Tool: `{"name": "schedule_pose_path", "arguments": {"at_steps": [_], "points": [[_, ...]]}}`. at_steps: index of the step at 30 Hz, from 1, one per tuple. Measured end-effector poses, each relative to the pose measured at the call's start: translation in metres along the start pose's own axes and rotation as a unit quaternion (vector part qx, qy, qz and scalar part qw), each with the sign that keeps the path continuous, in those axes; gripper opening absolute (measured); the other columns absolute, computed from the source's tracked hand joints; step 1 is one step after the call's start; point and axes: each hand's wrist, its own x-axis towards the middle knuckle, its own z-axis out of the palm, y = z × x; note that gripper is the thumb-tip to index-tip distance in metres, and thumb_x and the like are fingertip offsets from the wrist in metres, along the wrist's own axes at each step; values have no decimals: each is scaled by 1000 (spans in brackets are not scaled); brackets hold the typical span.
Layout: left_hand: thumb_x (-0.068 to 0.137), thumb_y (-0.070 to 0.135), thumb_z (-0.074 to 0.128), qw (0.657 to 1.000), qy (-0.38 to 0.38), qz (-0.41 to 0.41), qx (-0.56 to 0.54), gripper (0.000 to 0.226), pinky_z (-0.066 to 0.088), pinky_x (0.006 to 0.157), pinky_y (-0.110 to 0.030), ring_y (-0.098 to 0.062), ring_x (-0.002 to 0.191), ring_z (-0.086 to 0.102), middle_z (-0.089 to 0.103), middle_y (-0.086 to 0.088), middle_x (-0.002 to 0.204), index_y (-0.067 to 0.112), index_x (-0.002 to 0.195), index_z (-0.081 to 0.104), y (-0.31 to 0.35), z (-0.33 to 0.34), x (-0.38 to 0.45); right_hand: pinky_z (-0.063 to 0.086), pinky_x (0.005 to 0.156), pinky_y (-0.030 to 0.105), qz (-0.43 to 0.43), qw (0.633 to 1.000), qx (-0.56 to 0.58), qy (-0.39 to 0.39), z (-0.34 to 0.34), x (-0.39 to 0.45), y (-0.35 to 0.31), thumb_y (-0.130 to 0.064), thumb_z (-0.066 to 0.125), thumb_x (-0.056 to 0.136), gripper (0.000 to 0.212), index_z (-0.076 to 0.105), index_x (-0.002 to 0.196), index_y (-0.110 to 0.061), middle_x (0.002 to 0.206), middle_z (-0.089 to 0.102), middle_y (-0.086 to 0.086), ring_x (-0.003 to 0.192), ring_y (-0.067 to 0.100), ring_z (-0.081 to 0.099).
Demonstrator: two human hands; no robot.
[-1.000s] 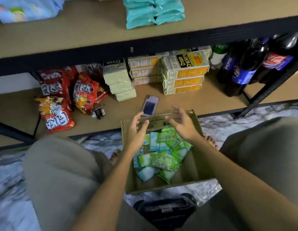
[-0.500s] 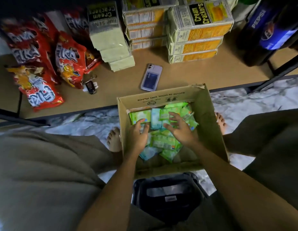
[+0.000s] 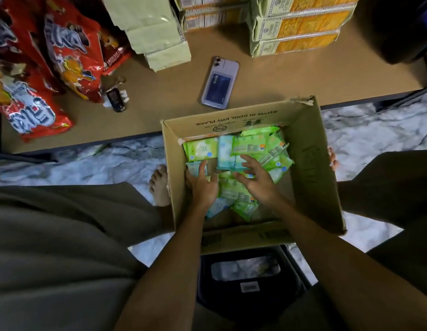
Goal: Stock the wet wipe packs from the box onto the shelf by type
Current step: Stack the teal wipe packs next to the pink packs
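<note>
wet wipe packs [image 3: 249,145], green and pale blue, lie jumbled in the box [image 3: 310,163] on the floor before the shelf [image 3: 267,77]. head view: a second ago both hands hovered above; now left hand [image 3: 203,185] and right hand [image 3: 258,182] are down among them, fingers spread and gripping nothing, so sorting seems about to begin.
</note>
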Motion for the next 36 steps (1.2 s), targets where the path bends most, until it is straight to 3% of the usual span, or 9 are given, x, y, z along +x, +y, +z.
{"name": "schedule_pose_path", "arguments": {"at_steps": [9, 12, 16, 21, 24, 26, 28, 33, 36], "points": [[101, 34, 53, 999, 11, -47, -18, 47, 23, 119, -42, -31, 149, 13, 11, -8, 160, 40, 146, 42, -4, 5, 22, 40, 102, 30, -2, 998, -63, -20, 1, 19, 11, -32, 70, 93, 59, 45, 147, -33, 147, 46, -3, 132, 13, 44], [101, 30, 54, 998, 19, -48, -35, 40, 27, 114, -35, -29, 144, 22, 22, -6, 155, 35, 141, 51, -2, 7, 25, 41, 100, 28, -13, 993, -119, 0, 0, 25, 16, -32, 70, 93, 59, 46, 147, -31, 144, 48, 1, 130, 18, 48], [103, 21, 53, 998, 0, -36, -53, 34, 35, 112, -33, -31, 133, 41, 25, -9, 145, 28, 136, 59, -5, 4, 32, 37, 108, 34, -24, 980, -197, 22, 4, 29, 17, -33, 66, 94, 60, 44, 149, -27, 146, 45, 7, 136, 25, 40], [101, 19, 53, 999, -18, -39, -29, 32, 35, 112, -34, -31, 130, 43, 33, -15, 143, 29, 129, 64, -5, 1, 32, 37, 112, 46, -5, 969, -243, 48, 5, 36, 18, -39, 63, 95, 54, 47, 146, -30, 146, 39, 9, 137, 32, 35], [98, 18, 53, 999, -20, -12, -31, 32, 50, 97, -45, -38, 112, 59, 54, -15, 131, 33, 122, 67, -9, 2, 35, 47, 103, 45, -13, 973, -227, 44, 0, 39, 19, -32, 64, 95, 51, 51, 144, -26, 141, 37, 9, 129, 31, 45], [98, 18, 52, 999, -23, -5, -36, 30, 55, 77, -38, -34, 87, 64, 65, -13, 120, 33, 118, 68, -10, 0, 36, 49, 101, 45, -14, 972, -233, 42, -1, 39, 19, -27, 64, 96, 49, 52, 143, -24, 140, 36, 12, 125, 33, 48], [99, 18, 51, 999, -21, 2, -31, 29, 46, 62, -28, -22, 65, 58, 66, -14, 115, 31, 118, 68, -8, -2, 36, 48, 101, 43, -4, 968, -248, 40, 0, 38, 18, -26, 62, 97, 50, 51, 145, -21, 140, 34, 15, 123, 35, 48], [99, 22, 48, 999, -37, 13, -15, 30, 54, 80, -42, -44, 95, 62, 61, -18, 116, 39, 113, 69, -13, 2, 39, 41, 105, 40, 18, 959, -272, 73, 12, 45, 9, -26, 60, 96, 50, 51, 145, -21, 138, 37, 23, 121, 42, 46], [102, 21, 47, 999, -24, 16, -35, 30, 44, 53, -21, -21, 62, 59, 62, -17, 104, 35, 118, 68, -9, -3, 35, 38, 106, 40, 57, 957, -273, 76, 17, 50, 4, -27, 56, 96, 50, 50, 146, -24, 135, 41, 28, 120, 44, 45]]}}
